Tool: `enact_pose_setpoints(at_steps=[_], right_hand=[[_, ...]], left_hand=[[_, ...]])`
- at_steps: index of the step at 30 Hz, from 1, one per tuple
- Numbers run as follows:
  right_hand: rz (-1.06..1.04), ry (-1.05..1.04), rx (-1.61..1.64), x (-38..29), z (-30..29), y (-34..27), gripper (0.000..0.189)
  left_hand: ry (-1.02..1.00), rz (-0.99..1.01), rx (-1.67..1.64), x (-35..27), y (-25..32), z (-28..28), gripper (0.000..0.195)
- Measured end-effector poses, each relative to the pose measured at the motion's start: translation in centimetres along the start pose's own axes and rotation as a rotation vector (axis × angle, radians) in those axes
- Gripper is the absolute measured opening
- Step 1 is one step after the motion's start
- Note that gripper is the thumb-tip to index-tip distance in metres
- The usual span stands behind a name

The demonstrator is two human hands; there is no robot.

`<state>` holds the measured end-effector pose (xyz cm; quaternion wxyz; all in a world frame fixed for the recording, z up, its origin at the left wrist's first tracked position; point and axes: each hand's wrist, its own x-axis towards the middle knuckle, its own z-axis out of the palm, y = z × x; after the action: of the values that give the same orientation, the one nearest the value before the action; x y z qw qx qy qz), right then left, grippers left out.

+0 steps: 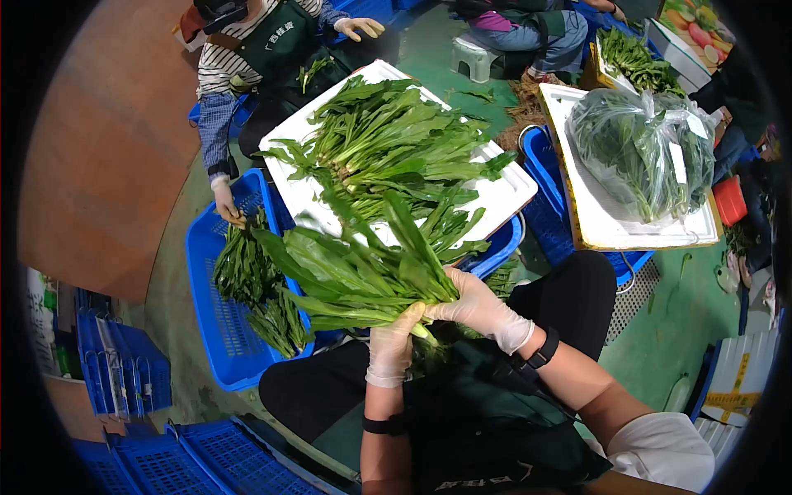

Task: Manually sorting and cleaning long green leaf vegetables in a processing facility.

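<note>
Both my hands, in thin pale gloves, hold one bunch of long green leafy vegetables [352,272] at its stem end above my lap. My left hand [396,340] grips the pale stems from below left, thumb on top. From the right, my right hand [479,306] closes round the stems. The leaves fan out to the upper left. Just beyond lies a larger heap of the same leafy greens [396,136] on a white foam lid [504,207], with the stem ends near its middle. Part of the lid's near side is hidden by the held leaves.
A blue plastic crate [216,346] with bundled greens stands left; a co-worker's gloved hand [228,201] reaches into it. Bagged greens [643,154] lie on another foam lid [649,238] at right. Another person sits at the top near a white stool [475,57]. Stacked blue crates [235,458] stand lower left.
</note>
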<state>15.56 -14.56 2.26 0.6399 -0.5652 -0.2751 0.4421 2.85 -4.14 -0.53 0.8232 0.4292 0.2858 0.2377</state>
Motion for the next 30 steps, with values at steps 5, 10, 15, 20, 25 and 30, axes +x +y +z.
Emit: enact_pose_setpoints(at_steps=[5, 10, 15, 20, 25, 30], right_hand=[[0.148, -0.074, 0.103, -0.6, 0.0, -1.9, 0.029], [0.151, -0.082, 0.321, -0.7, 0.1, -1.9, 0.021], [0.185, -0.040, 0.287, -0.7, 0.4, -2.1, 0.022], [-0.002, 0.069, -0.008, -0.2, 0.1, -0.3, 0.024], [0.189, 0.046, 0.052, 0.0, 0.1, -1.2, 0.026], [0.343, -0.030, -0.067, 0.7, -0.5, -1.9, 0.037]], left_hand=[[0.045, 0.015, 0.060, -0.7, 2.3, 1.0, 0.033], [0.049, 0.010, 0.157, -1.2, 4.0, 1.7, 0.027], [0.057, 0.026, 0.332, -1.4, 4.2, 2.6, 0.020], [0.134, 0.088, 0.366, -1.9, 4.1, 4.4, 0.017], [0.115, 0.110, 0.319, -1.3, 2.9, 3.8, 0.015], [0.154, 0.158, 0.251, -1.0, 1.7, 3.6, 0.012]])
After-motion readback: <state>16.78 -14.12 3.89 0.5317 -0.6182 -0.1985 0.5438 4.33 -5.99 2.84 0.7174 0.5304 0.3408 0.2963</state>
